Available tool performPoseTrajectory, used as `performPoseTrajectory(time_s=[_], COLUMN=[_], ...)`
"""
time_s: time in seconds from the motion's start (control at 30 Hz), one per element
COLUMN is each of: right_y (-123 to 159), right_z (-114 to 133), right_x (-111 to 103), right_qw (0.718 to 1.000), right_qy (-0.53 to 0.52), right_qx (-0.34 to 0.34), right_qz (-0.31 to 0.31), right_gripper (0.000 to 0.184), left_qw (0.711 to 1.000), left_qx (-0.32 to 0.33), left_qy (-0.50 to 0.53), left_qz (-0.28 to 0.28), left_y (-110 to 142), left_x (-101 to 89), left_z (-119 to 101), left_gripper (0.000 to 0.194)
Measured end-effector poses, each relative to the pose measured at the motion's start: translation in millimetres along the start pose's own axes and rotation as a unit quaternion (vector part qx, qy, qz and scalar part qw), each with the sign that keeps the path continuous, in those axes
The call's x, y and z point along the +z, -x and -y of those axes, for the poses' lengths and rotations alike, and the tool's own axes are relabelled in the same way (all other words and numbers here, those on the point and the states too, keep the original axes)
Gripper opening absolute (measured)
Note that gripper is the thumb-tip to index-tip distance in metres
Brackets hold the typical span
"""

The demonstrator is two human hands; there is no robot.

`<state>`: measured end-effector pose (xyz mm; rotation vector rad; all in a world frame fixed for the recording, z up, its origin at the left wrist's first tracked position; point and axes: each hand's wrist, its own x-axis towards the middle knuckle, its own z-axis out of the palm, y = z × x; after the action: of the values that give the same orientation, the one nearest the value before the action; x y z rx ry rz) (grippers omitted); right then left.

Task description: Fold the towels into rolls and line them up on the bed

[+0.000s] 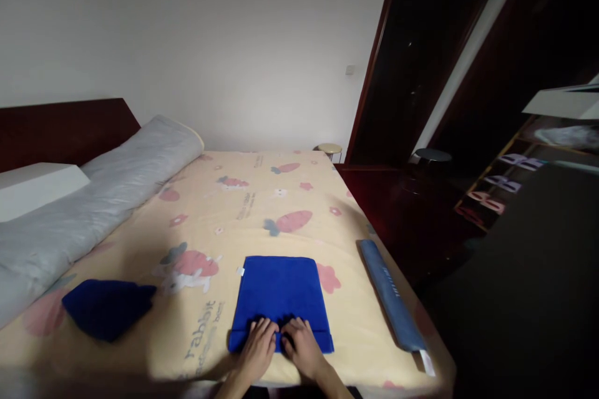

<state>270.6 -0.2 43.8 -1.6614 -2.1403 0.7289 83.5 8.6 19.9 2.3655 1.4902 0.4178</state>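
A bright blue towel [279, 290], folded into a rectangle, lies flat on the bed near its front edge. My left hand [259, 346] and my right hand [302, 344] lie side by side on the towel's near edge, fingers stretched forward and pressed flat on the cloth. Neither hand grips anything. A second dark blue cloth [107, 307], loosely folded, sits on the bed to the left, well apart from both hands.
The bed sheet [243, 212] is pale yellow with carrot and rabbit prints. A long grey-blue roll [390, 299] lies along the right edge. A grey bolster [103, 193] runs along the left by the headboard. A dark door and a shelf stand at the right.
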Motion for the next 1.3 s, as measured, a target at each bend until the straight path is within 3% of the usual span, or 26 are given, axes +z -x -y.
performPoseTrajectory(time_s=[0.1,0.2,0.27,0.33,0.43,0.5,0.57,0.67,0.73,0.8,0.9,0.97,1.03,1.17,1.23,1.3], right_y=[7.4,23.7,30.2,27.9,13.4,7.1,10.7,31.6,44.5,47.8,34.0,21.9,16.8,35.3,49.7,60.1], right_z=[-21.3,-56.8,-65.1,-53.3,-20.8,-14.9,-32.0,-76.5,-90.3,-79.5,-38.4,-22.2,-28.9,-82.0,-99.7,-102.7], right_x=[-5.6,-16.5,-16.1,-6.2,15.6,22.3,17.6,-1.4,-9.5,-7.7,6.7,12.4,8.6,-12.8,-15.5,-8.9], right_qw=[0.999,0.990,0.982,0.982,0.989,0.990,0.985,0.971,0.967,0.975,0.988,0.990,0.990,0.971,0.969,0.974], right_qy=[0.009,0.052,0.083,0.092,0.072,0.077,0.096,0.122,0.129,0.118,0.086,0.082,0.099,0.146,0.162,0.172], right_qx=[0.014,0.030,0.024,-0.003,-0.062,-0.067,-0.035,0.026,0.035,0.000,-0.076,-0.081,-0.036,0.074,0.048,-0.045], right_qz=[-0.036,-0.126,-0.166,-0.166,-0.109,-0.101,-0.138,-0.205,-0.218,-0.189,-0.107,-0.079,-0.091,-0.172,-0.180,-0.143], right_gripper=[0.030,0.033,0.030,0.027,0.025,0.025,0.028,0.031,0.033,0.036,0.039,0.040,0.041,0.042,0.042,0.043], left_qw=[0.999,0.987,0.977,0.978,0.987,0.987,0.983,0.962,0.953,0.958,0.963,0.963,0.964,0.949,0.951,0.962], left_qx=[-0.011,-0.058,-0.068,-0.038,0.041,0.049,0.011,-0.056,-0.051,0.010,0.126,0.144,0.096,-0.051,-0.038,0.044], left_qy=[-0.029,-0.107,-0.142,-0.144,-0.116,-0.117,-0.148,-0.208,-0.227,-0.227,-0.211,-0.210,-0.226,-0.265,-0.265,-0.246], left_qz=[-0.024,-0.101,-0.141,-0.145,-0.108,-0.097,-0.112,-0.169,-0.195,-0.177,-0.108,-0.089,-0.103,-0.162,-0.155,-0.110], left_y=[5.2,19.1,25.2,23.2,8.7,1.1,2.3,18.9,30.5,34.5,25.4,17.2,14.8,32.2,44.6,53.1], left_x=[0.1,-7.8,-7.9,-0.4,16.8,21.5,14.8,-8.0,-18.6,-17.7,0.6,11.2,11.0,-15.7,-24.2,-20.6], left_z=[19.6,55.9,64.5,51.9,17.0,9.9,25.4,65.2,74.1,58.1,13.8,0.6,13.2,74.5,88.8,82.8], left_gripper=[0.034,0.034,0.035,0.037,0.041,0.040,0.038,0.040,0.045,0.050,0.057,0.058,0.055,0.052,0.052,0.052])
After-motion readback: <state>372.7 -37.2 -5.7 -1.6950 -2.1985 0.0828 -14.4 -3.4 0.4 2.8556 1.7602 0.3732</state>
